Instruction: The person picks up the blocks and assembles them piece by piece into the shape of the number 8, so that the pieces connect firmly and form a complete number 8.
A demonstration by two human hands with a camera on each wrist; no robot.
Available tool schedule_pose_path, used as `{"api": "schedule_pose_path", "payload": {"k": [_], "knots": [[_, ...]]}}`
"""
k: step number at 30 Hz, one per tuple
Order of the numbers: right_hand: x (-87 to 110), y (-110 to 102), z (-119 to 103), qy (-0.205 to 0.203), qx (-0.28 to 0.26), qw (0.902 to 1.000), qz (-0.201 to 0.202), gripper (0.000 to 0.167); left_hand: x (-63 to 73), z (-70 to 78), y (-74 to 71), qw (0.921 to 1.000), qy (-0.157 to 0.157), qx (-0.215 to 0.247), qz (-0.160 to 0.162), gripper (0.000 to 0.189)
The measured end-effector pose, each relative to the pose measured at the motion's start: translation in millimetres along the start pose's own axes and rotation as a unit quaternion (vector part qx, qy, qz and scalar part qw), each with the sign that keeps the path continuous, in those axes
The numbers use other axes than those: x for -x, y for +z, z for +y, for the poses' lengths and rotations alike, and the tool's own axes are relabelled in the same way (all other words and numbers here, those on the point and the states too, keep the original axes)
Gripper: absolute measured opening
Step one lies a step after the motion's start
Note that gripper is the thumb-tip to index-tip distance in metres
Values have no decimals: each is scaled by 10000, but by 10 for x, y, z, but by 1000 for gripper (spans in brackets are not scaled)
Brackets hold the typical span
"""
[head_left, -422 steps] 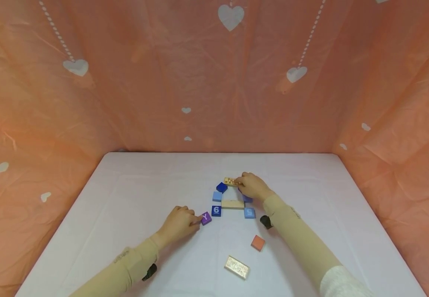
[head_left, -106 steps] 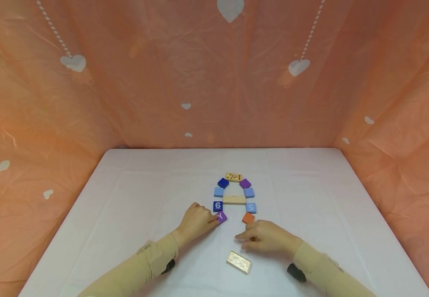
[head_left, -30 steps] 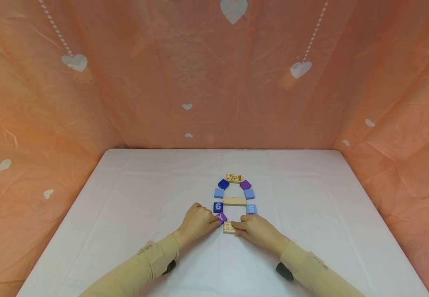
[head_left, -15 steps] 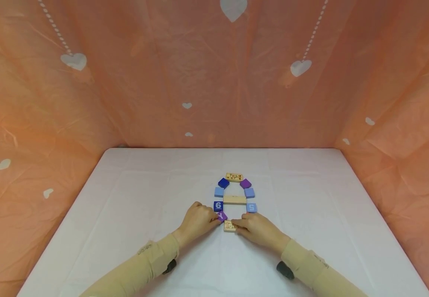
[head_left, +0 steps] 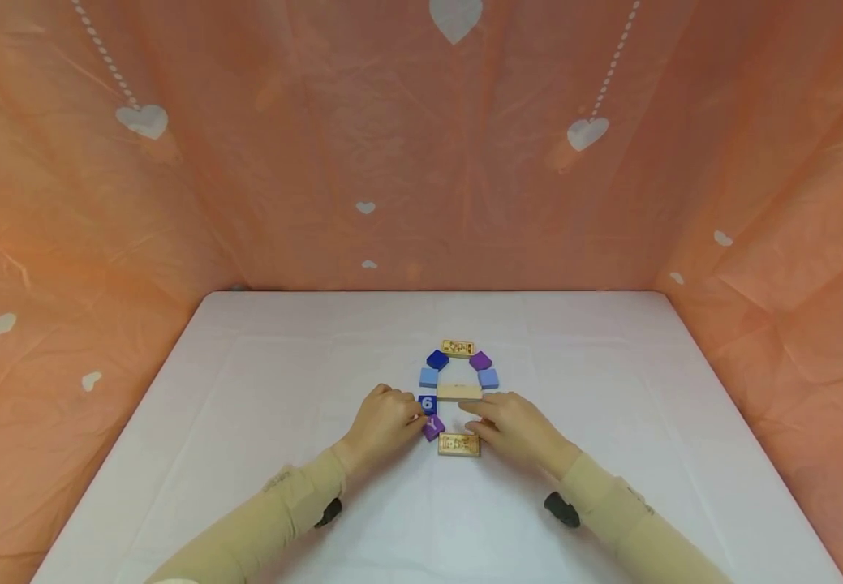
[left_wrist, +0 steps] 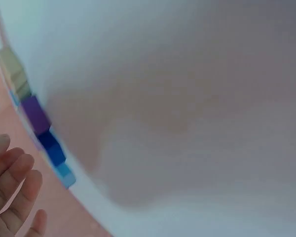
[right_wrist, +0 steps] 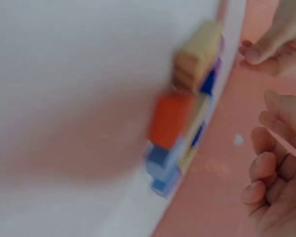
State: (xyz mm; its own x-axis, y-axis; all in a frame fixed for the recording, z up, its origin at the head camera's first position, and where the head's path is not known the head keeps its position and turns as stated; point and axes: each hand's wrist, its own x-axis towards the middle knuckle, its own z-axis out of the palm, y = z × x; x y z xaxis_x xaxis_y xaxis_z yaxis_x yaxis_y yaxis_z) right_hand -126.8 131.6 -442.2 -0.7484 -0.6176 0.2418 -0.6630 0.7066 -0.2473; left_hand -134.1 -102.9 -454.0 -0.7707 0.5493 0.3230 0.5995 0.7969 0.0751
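Observation:
My left hand (head_left: 384, 419), fingers loosely bent, is beside a purple tile (head_left: 433, 427) marked Y and a dark blue tile (head_left: 427, 403) marked 6. In the left wrist view its fingers (left_wrist: 19, 185) look relaxed and apart from the blocks. Above the right side of the block ring hovers my right hand (head_left: 523, 430), its fingers loosely bent and holding nothing. It hides the tile marked 5 and the orange block (right_wrist: 171, 120), which shows in the right wrist view. An engraved golden block (head_left: 458, 444) lies flat between the hands, nearest me.
A plain wooden block (head_left: 459, 392) crosses the ring. Beyond it lie light blue tiles (head_left: 429, 378), a dark blue tile (head_left: 437, 360), a purple tile (head_left: 480, 361) and another engraved golden block (head_left: 458, 349). All rest on a white-covered table (head_left: 282, 349) before orange cloth (head_left: 304, 162).
The orange block and the near golden block have joined the ring, and the Y tile moved in. Lately my right hand released the golden block and lifted; my left hand drew slightly off the Y tile.

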Motion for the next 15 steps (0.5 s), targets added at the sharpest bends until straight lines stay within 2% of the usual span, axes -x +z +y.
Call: {"api": "schedule_pose_path", "payload": {"k": [7,10,13,15], "knots": [[-154,-334,140,-241,420,9958,773,27,-180,-141,-216,9995,-125,-62,283,19],[-193,-466,225,-263,471,9917,1171,33,-254,-234,-311,9985,-151,-218,485,26],[-201,-595,328,-171,475,9873,1504,43,-309,-339,-409,9970,-322,-289,646,36],[-188,-675,409,-68,475,9847,1677,52,-333,-419,-473,9964,-507,-275,620,45]]}}
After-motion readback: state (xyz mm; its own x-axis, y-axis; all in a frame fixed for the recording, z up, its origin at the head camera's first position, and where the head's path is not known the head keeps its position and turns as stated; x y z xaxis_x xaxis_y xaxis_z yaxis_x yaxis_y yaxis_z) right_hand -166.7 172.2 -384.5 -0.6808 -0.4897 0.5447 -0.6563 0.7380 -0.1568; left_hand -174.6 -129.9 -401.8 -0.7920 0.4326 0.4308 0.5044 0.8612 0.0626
